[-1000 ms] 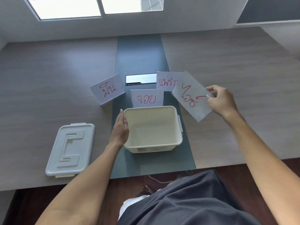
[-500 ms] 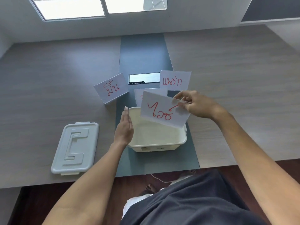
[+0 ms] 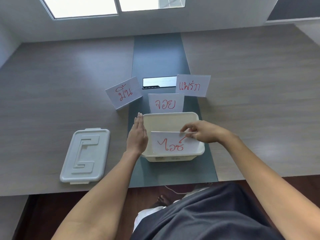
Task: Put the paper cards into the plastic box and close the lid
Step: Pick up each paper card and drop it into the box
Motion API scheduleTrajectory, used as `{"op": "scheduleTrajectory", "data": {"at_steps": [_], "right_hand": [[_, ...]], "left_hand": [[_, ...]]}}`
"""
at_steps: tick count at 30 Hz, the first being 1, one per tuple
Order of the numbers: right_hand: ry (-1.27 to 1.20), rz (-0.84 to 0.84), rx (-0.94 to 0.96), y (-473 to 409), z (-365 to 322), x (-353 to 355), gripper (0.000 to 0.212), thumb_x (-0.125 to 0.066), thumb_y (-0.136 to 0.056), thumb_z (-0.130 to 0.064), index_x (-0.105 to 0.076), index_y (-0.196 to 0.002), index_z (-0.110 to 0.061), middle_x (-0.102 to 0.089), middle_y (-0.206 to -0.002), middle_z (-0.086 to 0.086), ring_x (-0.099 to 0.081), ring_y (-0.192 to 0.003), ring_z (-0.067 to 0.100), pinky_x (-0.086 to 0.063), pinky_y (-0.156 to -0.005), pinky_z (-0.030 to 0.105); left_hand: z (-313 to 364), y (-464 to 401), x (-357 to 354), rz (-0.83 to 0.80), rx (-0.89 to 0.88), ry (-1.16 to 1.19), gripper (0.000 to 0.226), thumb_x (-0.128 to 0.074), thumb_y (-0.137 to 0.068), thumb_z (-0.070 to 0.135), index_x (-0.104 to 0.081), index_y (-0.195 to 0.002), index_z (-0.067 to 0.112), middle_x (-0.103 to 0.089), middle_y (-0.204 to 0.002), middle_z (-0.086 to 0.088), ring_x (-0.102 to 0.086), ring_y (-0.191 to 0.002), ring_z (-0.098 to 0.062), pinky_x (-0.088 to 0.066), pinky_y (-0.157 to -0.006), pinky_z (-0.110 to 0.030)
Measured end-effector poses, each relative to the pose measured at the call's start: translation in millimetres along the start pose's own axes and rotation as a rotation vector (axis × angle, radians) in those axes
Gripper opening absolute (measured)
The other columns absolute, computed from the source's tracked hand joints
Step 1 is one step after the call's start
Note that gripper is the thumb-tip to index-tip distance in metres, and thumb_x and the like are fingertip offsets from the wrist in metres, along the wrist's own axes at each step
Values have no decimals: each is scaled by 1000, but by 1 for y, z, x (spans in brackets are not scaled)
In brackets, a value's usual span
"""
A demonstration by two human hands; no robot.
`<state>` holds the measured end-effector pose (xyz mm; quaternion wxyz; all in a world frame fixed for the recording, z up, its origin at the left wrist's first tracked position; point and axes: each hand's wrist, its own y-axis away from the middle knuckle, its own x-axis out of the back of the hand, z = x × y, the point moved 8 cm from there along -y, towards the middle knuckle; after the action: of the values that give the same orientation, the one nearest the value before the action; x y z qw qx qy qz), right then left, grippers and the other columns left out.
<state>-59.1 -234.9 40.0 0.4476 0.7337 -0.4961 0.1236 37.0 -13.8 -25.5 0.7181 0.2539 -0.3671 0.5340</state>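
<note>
A cream plastic box (image 3: 168, 118) stands open on the dark centre strip of the table. My right hand (image 3: 204, 131) pinches the top right edge of a white paper card with red writing (image 3: 170, 142), which sits inside the box against its near wall. My left hand (image 3: 137, 135) lies flat against the box's left side, fingers straight. Three more cards with red writing stand beyond the box: one at the left (image 3: 123, 92), one in the middle (image 3: 165, 103), one at the right (image 3: 192, 85). The grey lid (image 3: 85, 155) lies flat at the left.
A black rectangular cable slot (image 3: 158, 82) is set into the dark strip behind the cards. The wooden table (image 3: 251, 101) stretches wide on both sides. Its near edge runs just below the lid and box, with my lap under it.
My right hand has carried the card from the right of the box, over it, and down into it. My left hand has stayed against the box's side.
</note>
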Motion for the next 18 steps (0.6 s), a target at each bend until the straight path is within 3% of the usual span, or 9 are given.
{"op": "scheduleTrajectory", "data": {"at_steps": [5, 10, 14, 18], "right_hand": [[-15, -96, -36, -8, 7, -23, 25, -56, -99, -30, -64, -122, -35, -66, -118, -6, -61, -114, 17, -46, -102, 35], [40, -225, -46, -11, 9, -44, 30, -59, -97, -23, -66, -126, -27, -67, -117, -5, -61, -109, 15, -43, -94, 27], [68, -315, -51, -16, 13, -55, 28, -64, -94, -24, -71, -121, -25, -72, -118, -6, -65, -110, 12, -46, -102, 28], [6, -277, -23, -27, 6, -43, 33, -66, -93, -31, -70, -123, -20, -72, -119, -1, -67, -109, 14, -51, -99, 28]], "left_hand": [[-2, -1, -1, 8, 10, 9, 53, -22, -105, 18, -10, -157, 18, -10, -165, 4, -11, -151, -14, -22, -118, -36], [-8, -4, -4, 11, 21, 30, 54, -22, -104, 15, -12, -157, 17, -11, -165, 5, -11, -151, -12, -20, -121, -34], [-10, -5, -4, 7, 29, 38, 55, -23, -103, 12, -13, -157, 17, -12, -164, 6, -9, -151, -11, -17, -121, -32], [-8, -5, -4, 5, 20, 32, 55, -24, -103, 12, -14, -157, 17, -13, -164, 6, -9, -151, -11, -16, -121, -31]]}}
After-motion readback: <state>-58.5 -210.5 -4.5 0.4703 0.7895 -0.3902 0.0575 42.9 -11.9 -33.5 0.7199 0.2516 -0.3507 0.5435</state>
